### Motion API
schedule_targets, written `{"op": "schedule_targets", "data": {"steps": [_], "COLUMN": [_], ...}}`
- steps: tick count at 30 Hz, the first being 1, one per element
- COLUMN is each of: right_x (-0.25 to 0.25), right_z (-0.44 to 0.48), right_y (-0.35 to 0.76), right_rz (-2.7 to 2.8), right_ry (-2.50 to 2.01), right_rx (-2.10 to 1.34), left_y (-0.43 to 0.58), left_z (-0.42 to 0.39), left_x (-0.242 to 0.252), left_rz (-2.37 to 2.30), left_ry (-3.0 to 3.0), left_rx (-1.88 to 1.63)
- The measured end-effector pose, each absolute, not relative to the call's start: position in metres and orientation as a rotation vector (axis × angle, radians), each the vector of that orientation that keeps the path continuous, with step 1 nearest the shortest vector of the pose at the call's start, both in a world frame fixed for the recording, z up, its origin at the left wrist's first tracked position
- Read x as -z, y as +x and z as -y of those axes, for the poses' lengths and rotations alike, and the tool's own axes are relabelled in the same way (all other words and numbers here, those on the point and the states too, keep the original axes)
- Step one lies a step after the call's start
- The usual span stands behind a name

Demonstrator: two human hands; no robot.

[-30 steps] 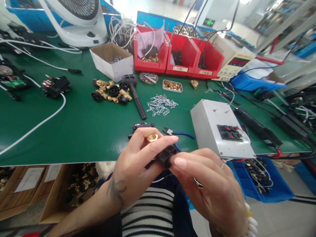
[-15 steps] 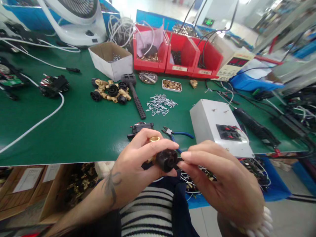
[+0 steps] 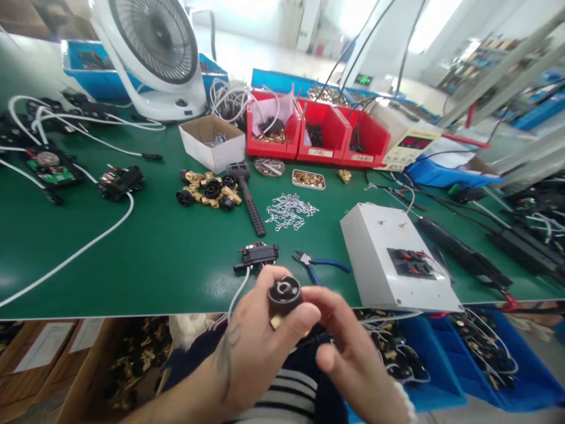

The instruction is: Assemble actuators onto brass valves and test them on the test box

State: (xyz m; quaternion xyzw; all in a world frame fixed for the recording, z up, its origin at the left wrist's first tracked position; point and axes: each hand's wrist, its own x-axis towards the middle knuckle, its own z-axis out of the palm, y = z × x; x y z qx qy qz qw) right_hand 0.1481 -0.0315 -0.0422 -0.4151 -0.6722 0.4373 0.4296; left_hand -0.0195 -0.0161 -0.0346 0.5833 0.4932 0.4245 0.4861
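Observation:
My left hand (image 3: pixel 253 347) is closed around a brass valve fitting with a round black cap (image 3: pixel 285 294). The cap's open face points up, and most of the brass body is hidden by my fingers. Close on the right is my right hand (image 3: pixel 353 353), thumb and forefinger spread apart. Its forefinger reaches to the side of the cap; I cannot tell whether it touches. Just beyond my hands, a black switch module (image 3: pixel 259 255) with a white cable lies on the green bench (image 3: pixel 185 277). Blue-handled cutting pliers (image 3: pixel 309 262) lie to its right.
A black hammer (image 3: pixel 249 203) lies beside piled brass fittings (image 3: pixel 209 191). Small wire clips (image 3: pixel 289 211) are heaped nearby. A grey box (image 3: pixel 375 259) stands right. Behind are red bins (image 3: pixel 324 132), a white carton (image 3: pixel 216 156) and a fan (image 3: pixel 163 88). Blue crates (image 3: pixel 441 377) sit below the bench edge.
The fitting has turned from facing right to cap upward and moved slightly down in my left hand. My right hand has gone from a pinch at the cap to parted fingers. The view tilted up.

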Motion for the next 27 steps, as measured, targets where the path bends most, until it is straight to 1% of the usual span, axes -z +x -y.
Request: {"op": "schedule_targets", "data": {"steps": [1, 3, 6, 10, 13, 15, 17, 18, 20, 23, 25, 27], "right_x": [0.052, 0.068, 0.077, 0.072, 0.07, 0.069, 0.067, 0.064, 0.059, 0.052, 0.047, 0.045], "right_z": [0.036, 0.042, 0.045, 0.041, 0.037, 0.035, 0.033, 0.032, 0.03, 0.027, 0.026, 0.027], "right_y": [0.143, 0.133, 0.123, 0.124, 0.131, 0.134, 0.136, 0.136, 0.135, 0.132, 0.131, 0.13], "right_rz": [1.627, 1.532, 1.351, 0.957, 0.704, 0.606, 0.572, 0.57, 0.604, 0.671, 0.693, 0.696], "right_ry": [-1.018, -1.025, -1.039, -1.036, -0.923, -0.851, -0.806, -0.787, -0.746, -0.679, -0.651, -0.633], "right_rx": [-1.124, -1.076, -1.069, -1.252, -1.484, -1.61, -1.65, -1.638, -1.624, -1.62, -1.618, -1.63], "left_y": [-0.017, -0.012, -0.008, -0.01, -0.021, -0.032, -0.042, -0.045, -0.046, -0.041, -0.038, -0.042], "left_z": [0.018, 0.02, 0.023, 0.028, 0.023, 0.013, 0.0, -0.006, -0.019, -0.033, -0.038, -0.04], "left_x": [0.038, 0.042, 0.043, 0.036, 0.032, 0.03, 0.03, 0.03, 0.033, 0.041, 0.048, 0.055], "left_rz": [-1.214, -1.222, -1.221, -1.167, -1.048, -1.18, -1.527, -1.719, -1.984, -1.996, -1.94, -1.902], "left_ry": [1.364, 1.321, 1.373, 1.577, 1.798, 1.951, 2.112, 2.191, 2.315, 2.359, 2.295, 2.136], "left_rx": [-1.023, -1.024, -1.012, -0.982, -0.978, -1.003, -0.997, -0.944, -0.702, -0.296, -0.233, -0.393]}}
